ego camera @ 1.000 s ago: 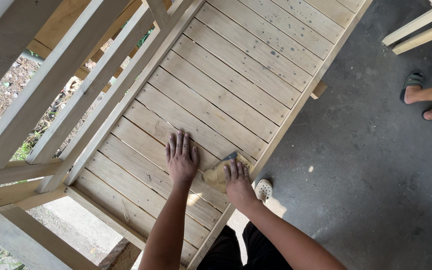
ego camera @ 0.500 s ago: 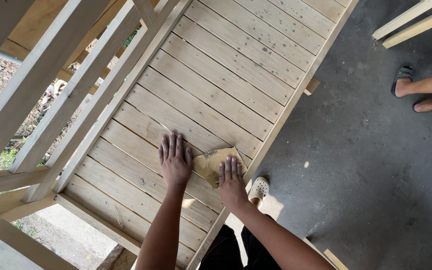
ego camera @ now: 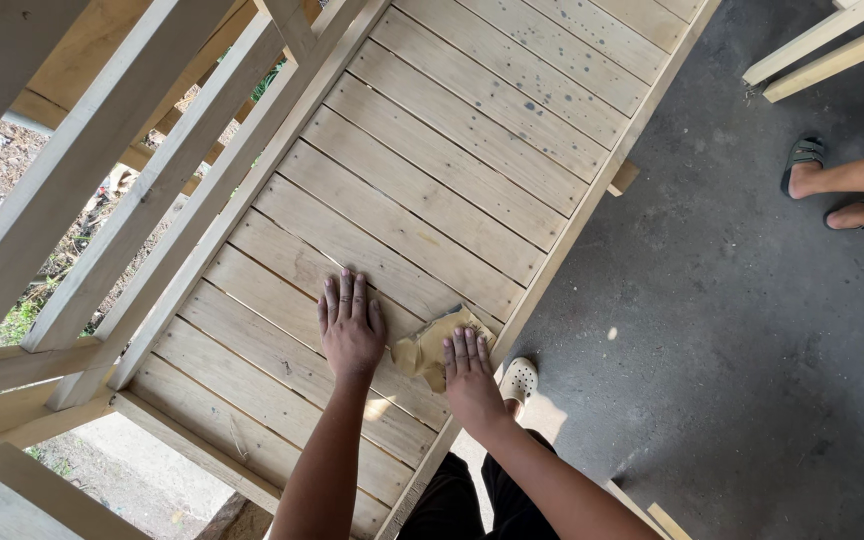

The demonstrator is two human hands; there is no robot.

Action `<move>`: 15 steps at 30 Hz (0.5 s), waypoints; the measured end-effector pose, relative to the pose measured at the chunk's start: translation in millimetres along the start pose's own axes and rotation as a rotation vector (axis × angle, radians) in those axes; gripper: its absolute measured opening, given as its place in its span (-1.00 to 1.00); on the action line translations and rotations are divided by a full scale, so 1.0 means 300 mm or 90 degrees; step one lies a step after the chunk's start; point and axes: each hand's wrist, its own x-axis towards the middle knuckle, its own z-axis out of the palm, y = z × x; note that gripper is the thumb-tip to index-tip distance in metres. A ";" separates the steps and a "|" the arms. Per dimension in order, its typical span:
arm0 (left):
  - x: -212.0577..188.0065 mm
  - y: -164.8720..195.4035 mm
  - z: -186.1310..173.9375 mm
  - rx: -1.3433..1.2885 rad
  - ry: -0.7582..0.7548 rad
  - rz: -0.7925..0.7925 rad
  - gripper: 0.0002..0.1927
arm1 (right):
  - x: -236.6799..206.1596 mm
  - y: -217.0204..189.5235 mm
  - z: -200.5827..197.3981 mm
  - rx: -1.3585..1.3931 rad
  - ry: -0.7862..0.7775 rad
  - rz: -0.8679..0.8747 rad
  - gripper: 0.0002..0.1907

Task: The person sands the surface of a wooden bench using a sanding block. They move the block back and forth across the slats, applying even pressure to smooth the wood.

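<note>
Sandpaper (ego camera: 440, 343) lies pinned under the flat right hand (ego camera: 470, 372) on the slatted surface (ego camera: 472, 150); left hand (ego camera: 350, 325), spread, braces beside it, mid-sanding.

Pale bare wood slats (ego camera: 472, 130), matt; tan creased sandpaper (ego camera: 430, 345); rough grey concrete floor (ego camera: 752, 330)

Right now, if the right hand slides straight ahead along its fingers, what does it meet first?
The right hand lies on tan crumpled sandpaper; beyond it looks free: only pale slatted wooden boards.
</note>
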 end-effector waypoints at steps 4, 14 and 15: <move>0.000 0.001 -0.009 -0.004 0.004 0.006 -0.47 | 0.218 0.080 0.007 -0.064 -0.104 0.123 -0.34; -0.005 0.003 -0.008 0.025 -0.025 -0.013 -0.47 | 0.076 0.081 0.018 -0.048 -0.068 0.105 -0.35; -0.005 0.004 -0.008 0.024 -0.028 -0.014 -0.47 | 0.093 0.084 0.018 -0.071 -0.092 0.105 -0.36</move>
